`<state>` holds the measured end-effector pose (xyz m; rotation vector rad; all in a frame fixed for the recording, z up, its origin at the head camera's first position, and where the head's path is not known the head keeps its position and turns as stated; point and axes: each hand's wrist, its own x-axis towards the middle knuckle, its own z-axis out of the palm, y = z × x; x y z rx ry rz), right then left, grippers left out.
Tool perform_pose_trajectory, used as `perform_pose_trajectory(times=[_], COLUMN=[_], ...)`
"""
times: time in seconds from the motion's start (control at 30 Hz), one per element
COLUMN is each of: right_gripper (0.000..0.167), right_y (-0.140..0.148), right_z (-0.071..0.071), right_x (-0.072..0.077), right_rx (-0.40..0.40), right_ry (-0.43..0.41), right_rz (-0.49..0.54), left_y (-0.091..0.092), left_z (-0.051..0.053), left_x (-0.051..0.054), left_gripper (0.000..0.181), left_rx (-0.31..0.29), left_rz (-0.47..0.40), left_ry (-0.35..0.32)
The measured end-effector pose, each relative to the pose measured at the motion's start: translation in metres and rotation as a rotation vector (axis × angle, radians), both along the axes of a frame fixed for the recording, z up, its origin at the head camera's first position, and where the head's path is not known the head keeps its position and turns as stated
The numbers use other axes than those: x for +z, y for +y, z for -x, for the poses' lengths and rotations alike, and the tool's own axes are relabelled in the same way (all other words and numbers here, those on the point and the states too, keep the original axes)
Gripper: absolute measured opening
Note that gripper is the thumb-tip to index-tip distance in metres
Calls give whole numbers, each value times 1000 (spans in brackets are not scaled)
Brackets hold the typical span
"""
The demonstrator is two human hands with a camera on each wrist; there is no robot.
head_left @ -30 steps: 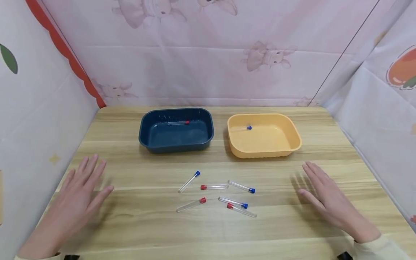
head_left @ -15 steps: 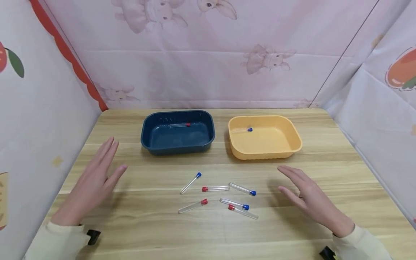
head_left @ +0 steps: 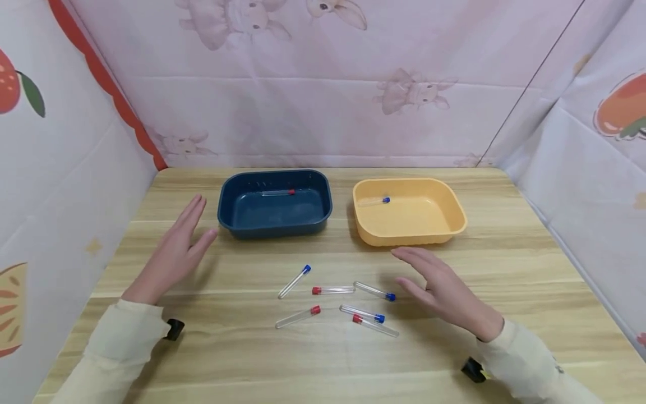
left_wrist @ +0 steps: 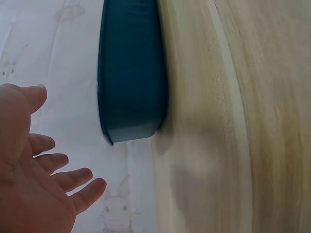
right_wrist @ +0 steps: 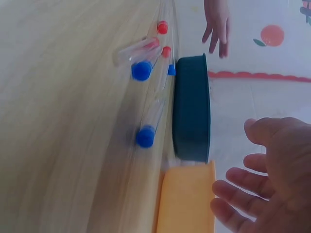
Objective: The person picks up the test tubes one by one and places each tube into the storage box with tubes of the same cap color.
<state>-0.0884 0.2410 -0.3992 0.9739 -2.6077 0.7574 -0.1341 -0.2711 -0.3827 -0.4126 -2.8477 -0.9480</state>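
Observation:
My left hand (head_left: pixel 171 255) hovers over the table just left of the dark blue bin (head_left: pixel 275 231), thumb apart from the fingers, holding nothing. My right hand (head_left: pixel 446 292) is held in front of the yellow bin (head_left: pixel 411 240), fingers extended, also holding nothing. Nearest to it lies a blue-capped test tube (head_left: pixel 374 291). Several more clear tubes lie scattered between the hands, among them a red-capped test tube (head_left: pixel 333 290) and another blue-capped one. Inside the dark blue bin is a tube with a red cap (head_left: pixel 291 192); the yellow bin has one with a blue cap (head_left: pixel 386 200).
Both bins stand side by side towards the back of the wooden table (head_left: pixel 323 370). Behind them rises a pink printed cloth (head_left: pixel 323 123), with white printed cloths on either side. Two tubes near the front middle lie close together, appearing to touch or overlap.
Both hands have moved inward from the table's sides, the left also forward towards the dark blue bin, the right towards the tubes. Tubes and bins have stayed in place.

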Motion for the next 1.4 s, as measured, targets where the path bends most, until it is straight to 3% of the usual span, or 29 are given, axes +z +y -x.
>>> perform_pose_trajectory(times=[0.57,0.8,1.1,1.4], right_gripper=[45,42,36,37], right_y=[-40,-55,-74,-86], right_z=[13,16,19,21], right_x=[-6,-12,-18,-22], right_rx=[97,143,175,169], right_ry=[-144,-179,-282,-333], right_rz=[-53,-71,-82,-112], left_y=[10,13,12,12], left_z=[34,40,44,45], left_x=[-14,-17,-24,-24], left_gripper=[80,83,82,82], left_rx=[53,54,49,31], left_rz=[-54,-40,-40,-39], left_ry=[-124,-143,-185,-184])
